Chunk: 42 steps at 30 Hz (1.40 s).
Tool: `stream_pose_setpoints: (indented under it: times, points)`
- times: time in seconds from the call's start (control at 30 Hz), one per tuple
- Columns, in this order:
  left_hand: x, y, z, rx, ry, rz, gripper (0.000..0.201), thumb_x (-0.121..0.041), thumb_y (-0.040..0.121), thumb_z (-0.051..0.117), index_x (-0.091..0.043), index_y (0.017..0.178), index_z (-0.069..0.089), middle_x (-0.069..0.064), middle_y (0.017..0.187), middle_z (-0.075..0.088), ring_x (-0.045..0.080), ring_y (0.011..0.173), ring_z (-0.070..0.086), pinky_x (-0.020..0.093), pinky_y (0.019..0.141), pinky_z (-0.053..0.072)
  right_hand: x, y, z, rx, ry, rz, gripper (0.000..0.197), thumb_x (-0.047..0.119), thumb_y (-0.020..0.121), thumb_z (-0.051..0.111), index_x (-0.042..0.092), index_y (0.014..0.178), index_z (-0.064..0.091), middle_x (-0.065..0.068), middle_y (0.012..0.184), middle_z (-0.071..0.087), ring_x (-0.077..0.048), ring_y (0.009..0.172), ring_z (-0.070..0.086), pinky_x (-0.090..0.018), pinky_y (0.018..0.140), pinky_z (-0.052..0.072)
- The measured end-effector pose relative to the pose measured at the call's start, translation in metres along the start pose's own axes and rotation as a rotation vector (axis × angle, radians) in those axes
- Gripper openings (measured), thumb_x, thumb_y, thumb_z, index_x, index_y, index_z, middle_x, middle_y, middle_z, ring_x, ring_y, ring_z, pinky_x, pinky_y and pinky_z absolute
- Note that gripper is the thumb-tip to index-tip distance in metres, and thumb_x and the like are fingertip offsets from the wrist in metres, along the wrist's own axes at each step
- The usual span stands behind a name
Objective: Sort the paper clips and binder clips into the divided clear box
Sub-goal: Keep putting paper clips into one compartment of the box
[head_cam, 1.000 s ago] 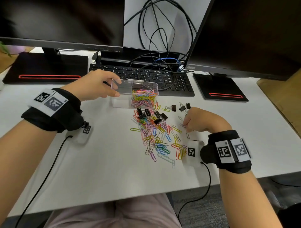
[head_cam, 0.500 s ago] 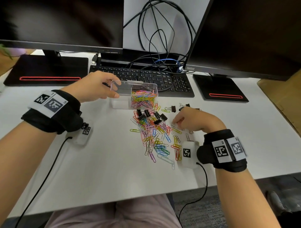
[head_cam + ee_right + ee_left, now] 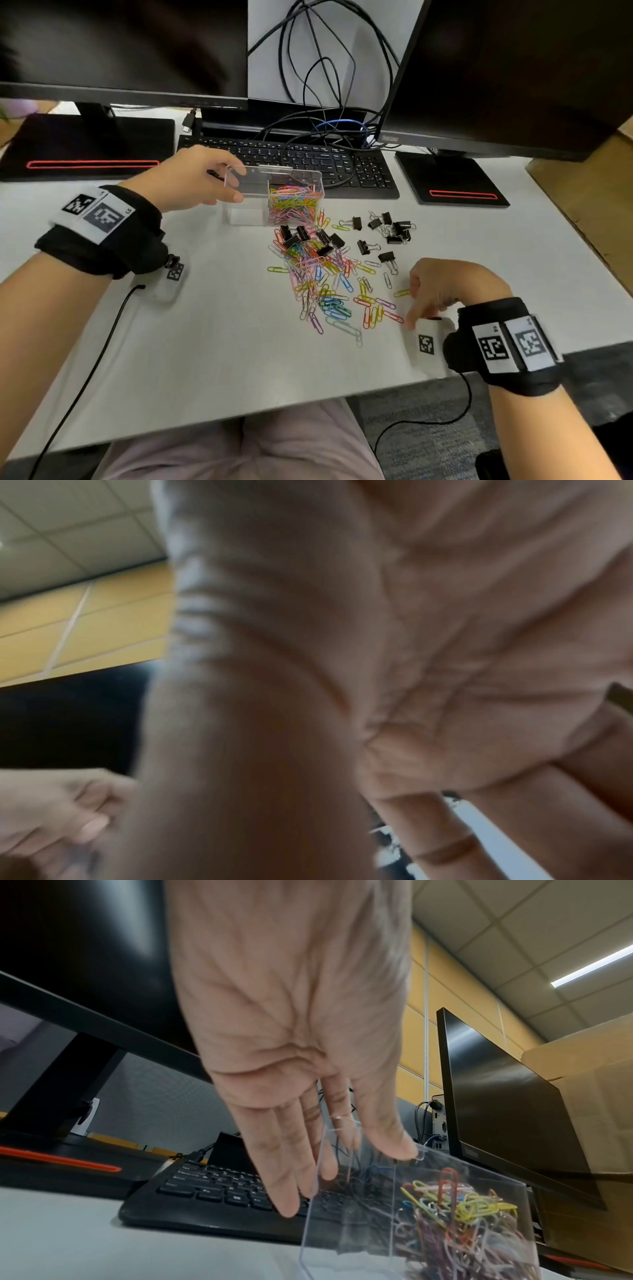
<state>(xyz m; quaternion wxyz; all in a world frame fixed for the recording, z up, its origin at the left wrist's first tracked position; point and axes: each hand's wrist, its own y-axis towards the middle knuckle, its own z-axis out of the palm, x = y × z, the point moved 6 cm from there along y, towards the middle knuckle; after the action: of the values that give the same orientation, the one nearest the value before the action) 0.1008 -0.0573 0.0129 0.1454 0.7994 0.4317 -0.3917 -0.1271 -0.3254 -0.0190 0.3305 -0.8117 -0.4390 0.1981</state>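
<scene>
The divided clear box [image 3: 247, 178] stands on the white table in front of the keyboard. Its right compartment holds coloured paper clips [image 3: 294, 202] [image 3: 455, 1213]; the left one looks empty. My left hand [image 3: 191, 178] [image 3: 308, 1123] grips the box's [image 3: 346, 1229] left end, thumb on the front wall, fingers behind. A loose pile of paper clips [image 3: 325, 284] lies below the box, with black binder clips [image 3: 308, 236] at its top and more binder clips [image 3: 394, 226] to the right. My right hand [image 3: 442, 287] [image 3: 377, 669] is at the pile's right, fingers curled down to the table; anything it holds is hidden.
A black keyboard [image 3: 291, 164] lies right behind the box, with cables trailing over it. Two monitors stand on bases at the back left [image 3: 89, 147] and back right [image 3: 448, 181]. A cardboard box [image 3: 582, 192] borders the table's right. The table's front edge runs just below my right wrist.
My right hand has pulled away from the binder clips, right and toward the front edge. Those clips are now uncovered. My left hand and the box have stayed put.
</scene>
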Motion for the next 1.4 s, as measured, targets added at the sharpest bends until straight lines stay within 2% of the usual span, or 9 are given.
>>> stream_pose_setpoints:
  times: [0.1,0.3,0.53,0.7,0.93,1.07,1.13,1.23,1.4]
  points:
    - [-0.001,-0.001,0.000,0.001,0.002,0.003,0.041,-0.016,0.081,0.076,-0.021,0.120,0.063,0.003,0.108,0.064,0.024,0.096,0.065,0.036,0.083,0.056,0.012,0.007,0.000,-0.065,-0.078,-0.032,0.038,0.027,0.064,0.087,0.013,0.064,0.052,0.005,0.047,0.058,-0.013,0.053,0.051,-0.024,0.056,0.044]
    - [-0.002,-0.001,0.000,0.003,0.016,0.001,0.042,-0.015,0.082,0.075,-0.020,0.121,0.062,0.004,0.110,0.064,0.024,0.097,0.064,0.033,0.080,0.055,0.053,0.013,-0.011,-0.121,-0.059,-0.162,0.034,0.018,0.072,0.081,0.013,0.065,0.049,0.000,0.062,0.060,-0.020,0.064,0.060,-0.035,0.075,0.054]
    - [-0.002,-0.001,0.000,0.009,0.013,-0.003,0.042,-0.015,0.082,0.075,-0.020,0.121,0.062,0.004,0.109,0.064,0.024,0.098,0.064,0.031,0.079,0.054,0.060,0.019,-0.033,-0.320,0.206,-0.299,0.002,0.007,0.079,0.071,0.009,0.080,0.071,-0.003,0.079,0.066,-0.022,0.077,0.064,-0.026,0.061,0.047]
    - [-0.003,0.000,0.000,0.012,0.023,-0.012,0.042,-0.016,0.082,0.075,-0.021,0.122,0.061,0.002,0.110,0.064,0.023,0.098,0.064,0.031,0.080,0.054,0.014,0.027,-0.056,-0.588,0.389,-0.166,0.026,0.003,0.084,0.066,0.011,0.108,0.071,-0.010,0.113,0.063,-0.026,0.102,0.059,-0.027,0.080,0.044]
    - [0.000,-0.001,0.000,0.009,0.002,-0.019,0.040,-0.017,0.079,0.078,-0.024,0.116,0.063,-0.001,0.106,0.066,0.027,0.095,0.067,0.042,0.087,0.057,0.016,0.045,-0.061,-0.508,0.392,-0.142,0.044,0.001,0.093,0.049,0.011,0.136,0.052,-0.016,0.133,0.055,-0.032,0.116,0.054,-0.030,0.086,0.042]
    - [0.001,0.001,0.000,0.004,0.010,-0.016,0.040,-0.017,0.079,0.078,-0.026,0.115,0.064,-0.002,0.106,0.066,0.023,0.096,0.067,0.038,0.086,0.056,0.016,0.051,-0.061,-0.469,0.300,-0.155,0.044,-0.002,0.093,0.042,0.012,0.133,0.056,-0.015,0.136,0.052,-0.032,0.114,0.054,-0.029,0.085,0.045]
    - [0.001,0.001,0.000,0.001,0.010,-0.014,0.039,-0.017,0.079,0.079,-0.026,0.114,0.064,-0.001,0.106,0.066,0.023,0.096,0.068,0.040,0.087,0.056,0.017,0.056,-0.058,-0.424,0.316,-0.227,0.050,-0.006,0.091,0.037,0.018,0.130,0.059,-0.011,0.138,0.052,-0.023,0.094,0.055,-0.021,0.066,0.042]
    - [0.002,0.001,0.000,-0.005,-0.001,-0.008,0.039,-0.016,0.078,0.079,-0.026,0.112,0.065,0.000,0.105,0.067,0.024,0.095,0.068,0.045,0.089,0.056,0.011,0.059,-0.060,-0.419,0.416,-0.259,0.053,-0.008,0.091,0.036,0.019,0.130,0.060,-0.001,0.104,0.060,-0.005,0.071,0.045,-0.017,0.057,0.033]
    - [0.002,0.001,0.001,-0.006,-0.006,-0.007,0.037,-0.017,0.076,0.080,-0.030,0.108,0.066,-0.001,0.105,0.067,0.025,0.094,0.069,0.046,0.090,0.056,0.009,0.056,-0.061,-0.462,0.356,-0.242,0.048,-0.007,0.093,0.037,0.016,0.126,0.062,-0.010,0.139,0.052,-0.029,0.123,0.051,-0.028,0.084,0.041]
